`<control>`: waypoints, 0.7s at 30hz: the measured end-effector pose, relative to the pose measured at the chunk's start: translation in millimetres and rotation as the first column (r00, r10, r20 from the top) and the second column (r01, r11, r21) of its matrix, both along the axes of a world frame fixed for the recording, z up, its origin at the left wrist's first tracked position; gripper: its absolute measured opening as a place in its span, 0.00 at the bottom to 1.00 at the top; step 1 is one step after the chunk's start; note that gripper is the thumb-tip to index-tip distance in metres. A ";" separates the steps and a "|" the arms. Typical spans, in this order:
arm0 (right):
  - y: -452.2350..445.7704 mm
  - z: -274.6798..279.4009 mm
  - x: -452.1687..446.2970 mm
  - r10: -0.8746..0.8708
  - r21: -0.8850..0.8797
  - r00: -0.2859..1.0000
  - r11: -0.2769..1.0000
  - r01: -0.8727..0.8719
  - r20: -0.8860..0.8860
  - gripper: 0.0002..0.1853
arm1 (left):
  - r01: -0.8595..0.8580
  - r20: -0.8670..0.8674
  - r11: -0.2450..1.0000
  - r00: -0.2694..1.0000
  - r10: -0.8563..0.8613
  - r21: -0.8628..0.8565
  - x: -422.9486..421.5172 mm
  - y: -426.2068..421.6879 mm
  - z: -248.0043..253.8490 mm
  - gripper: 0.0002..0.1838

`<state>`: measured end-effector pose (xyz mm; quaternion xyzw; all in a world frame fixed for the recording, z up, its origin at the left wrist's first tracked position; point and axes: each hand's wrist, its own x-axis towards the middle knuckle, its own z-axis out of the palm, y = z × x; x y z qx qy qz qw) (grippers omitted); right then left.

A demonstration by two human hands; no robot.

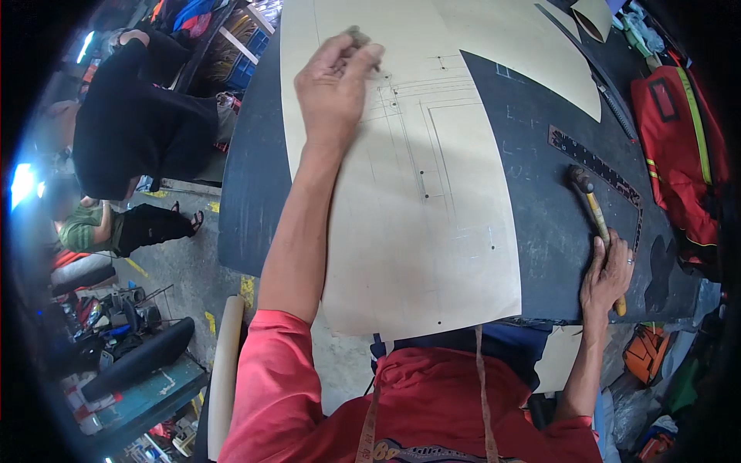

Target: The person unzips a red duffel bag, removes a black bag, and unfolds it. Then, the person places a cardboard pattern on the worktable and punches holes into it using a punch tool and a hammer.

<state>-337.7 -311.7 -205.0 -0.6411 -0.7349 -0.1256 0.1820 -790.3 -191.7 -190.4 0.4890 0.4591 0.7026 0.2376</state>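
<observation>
My left hand (pixel 333 81) is raised over the upper part of a large beige paper sheet (pixel 471 285), its fingers curled together. Something small and greyish shows at the fingertips, too blurred to name. Pencil lines and several small dark holes mark the sheet. On the right, my right hand (pixel 607 272) is wrapped round the wooden handle of a hammer (pixel 595 212). The hammer lies on the dark table (pixel 532 193), its head pointing away from me.
A metal carpenter's square (pixel 594 163) lies beyond the hammer. Another beige sheet (pixel 540 46) is at the far side. A red bag (pixel 679 147) sits at the right edge. At left, one person in black (pixel 147 116) and another in green (pixel 85 224) are nearby.
</observation>
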 end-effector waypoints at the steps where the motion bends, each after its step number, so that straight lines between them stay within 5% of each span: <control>1: 0.0 0.4 0.3 0.002 0.002 1.000 1.000 -0.002 0.009 0.14 | 0.002 0.000 1.000 1.000 -0.002 -0.002 -2.3 -0.5 -0.4 0.12; 10: 0.7 -1.2 0.6 0.000 0.009 1.000 1.000 0.000 0.002 0.13 | -0.021 -0.094 0.992 0.996 0.009 -0.122 -8.5 0.3 -3.9 0.12; 21: 0.0 -0.3 -1.0 0.000 0.012 1.000 1.000 0.000 0.001 0.14 | -0.023 0.022 0.996 0.999 0.025 -0.085 -16.6 -0.1 0.4 0.10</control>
